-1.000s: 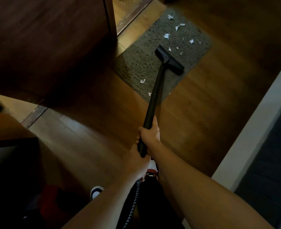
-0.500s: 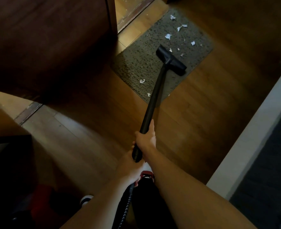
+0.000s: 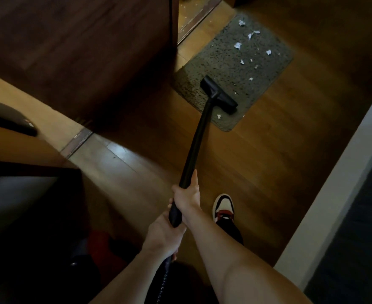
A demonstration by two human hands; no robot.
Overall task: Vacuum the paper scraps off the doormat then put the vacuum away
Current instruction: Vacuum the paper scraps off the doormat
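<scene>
Two bare hands hold a black vacuum wand (image 3: 197, 143) in the head view, which looks down a dim hallway. The right hand (image 3: 186, 197) sits higher on the tube, its fingers wrapped round it and the thumb lying along the top. The left hand (image 3: 163, 234) grips the wand's lower end just behind it, fingers curled round the tube. A ribbed hose (image 3: 164, 275) trails down from under that hand.

The wand slants away over a brown wooden floor (image 3: 268, 161) to a wide black nozzle (image 3: 219, 95). The nozzle rests on the near part of a grey speckled doormat (image 3: 220, 62). White paper scraps (image 3: 237, 45) lie scattered over the mat, mostly on its far half, beyond the nozzle. One small scrap lies just on the near side of the nozzle, by the mat's edge.

To the right of the arms, a white, red and black shoe (image 3: 223, 207) stands on the floor. A dark wooden door (image 3: 82, 51) fills the upper left, and a pale wall (image 3: 345, 183) runs along the right.
</scene>
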